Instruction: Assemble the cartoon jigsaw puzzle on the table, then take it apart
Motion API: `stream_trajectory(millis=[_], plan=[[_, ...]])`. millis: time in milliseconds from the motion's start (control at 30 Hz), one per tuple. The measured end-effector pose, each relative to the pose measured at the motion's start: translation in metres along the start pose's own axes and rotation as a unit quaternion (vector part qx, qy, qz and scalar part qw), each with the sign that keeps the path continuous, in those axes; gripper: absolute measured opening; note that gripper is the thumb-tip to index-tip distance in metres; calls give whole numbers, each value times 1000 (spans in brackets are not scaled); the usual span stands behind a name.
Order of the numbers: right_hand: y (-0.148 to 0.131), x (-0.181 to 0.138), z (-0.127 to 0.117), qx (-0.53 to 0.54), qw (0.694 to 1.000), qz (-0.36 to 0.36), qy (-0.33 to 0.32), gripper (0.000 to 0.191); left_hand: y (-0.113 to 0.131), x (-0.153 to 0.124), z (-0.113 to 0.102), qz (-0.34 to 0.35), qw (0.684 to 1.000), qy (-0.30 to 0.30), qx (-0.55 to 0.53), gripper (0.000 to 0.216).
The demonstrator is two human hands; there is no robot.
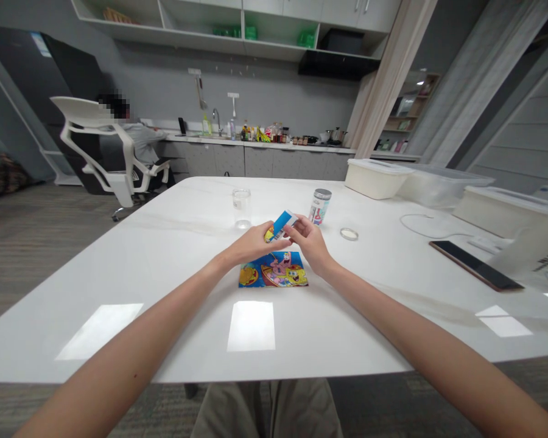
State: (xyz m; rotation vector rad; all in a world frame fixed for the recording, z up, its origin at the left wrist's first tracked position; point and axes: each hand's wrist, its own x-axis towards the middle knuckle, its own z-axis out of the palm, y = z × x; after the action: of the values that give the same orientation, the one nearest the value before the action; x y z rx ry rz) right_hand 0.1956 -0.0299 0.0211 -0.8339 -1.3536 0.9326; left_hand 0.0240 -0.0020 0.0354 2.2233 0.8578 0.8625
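Observation:
A small blue and yellow cardboard box (281, 225) is held tilted above the table between my two hands. My left hand (251, 243) is closed around its lower left side. The fingers of my right hand (311, 242) pinch at its right end, where a white part shows; whether they also hold something from inside cannot be made out. Just below my hands, a colourful cartoon picture (274, 271) lies flat, its upper edge partly covered by them. Beyond my left hand stands a clear jar (242, 208) without a lid. A printed canister with a grey lid (320, 205) stands behind my right hand.
A round lid (349, 234) lies on the white table (187, 243), right of the canister. Farther right are a dark phone-like slab (475, 264), a white cable (432, 225) and lidded storage boxes (377, 179). A person (139, 143) sits on a white chair (123, 152) at the back left.

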Motion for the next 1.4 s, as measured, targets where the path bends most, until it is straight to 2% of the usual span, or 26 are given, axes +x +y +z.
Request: stream_trajectory(millis=[33,100,167,200,233,400,500,600,767,867,933,1000,1067,1200,1400], plan=[[1,1,-1,4,1000,4,8,41,-6,1,-4,12,1000,20,-12,32],[3,3,-4,5,1000,12,22,41,-23,4,-16,24,983,184,18,30],[5,6,-7,0,999,16,31,42,-42,7,-29,-20,931,355,86,32],[6,7,-8,-3,999,17,33,43,-52,9,-35,-55,910,399,103,41],[6,8,-9,-6,999,19,34,43,-61,10,-41,-87,904,405,106,48],[4,9,-8,-4,999,26,31,44,-91,20,-53,-184,929,320,28,75],[0,7,-6,9,999,34,17,43,-100,29,-52,-202,930,306,-23,81],[-3,6,-5,21,999,41,-5,41,-108,38,-50,-200,930,307,-41,77],[-2,6,-5,18,999,36,-15,41,-114,50,-44,-182,932,314,5,53],[-5,8,-7,10,1000,19,-14,42,-102,49,-40,-159,936,313,39,38],[-10,10,-9,-3,1000,-13,-7,44,-88,44,-37,-120,940,312,61,41],[-16,12,-12,-21,998,-61,13,44,-70,34,-33,-25,954,273,122,49],[-22,13,-14,-35,992,-113,52,42,-55,22,-26,24,962,224,156,50],[-22,14,-15,-44,974,-169,145,41,-38,3,-14,37,960,193,200,46],[-14,12,-14,-58,980,-132,137,41,-30,2,-7,52,957,189,213,45]])
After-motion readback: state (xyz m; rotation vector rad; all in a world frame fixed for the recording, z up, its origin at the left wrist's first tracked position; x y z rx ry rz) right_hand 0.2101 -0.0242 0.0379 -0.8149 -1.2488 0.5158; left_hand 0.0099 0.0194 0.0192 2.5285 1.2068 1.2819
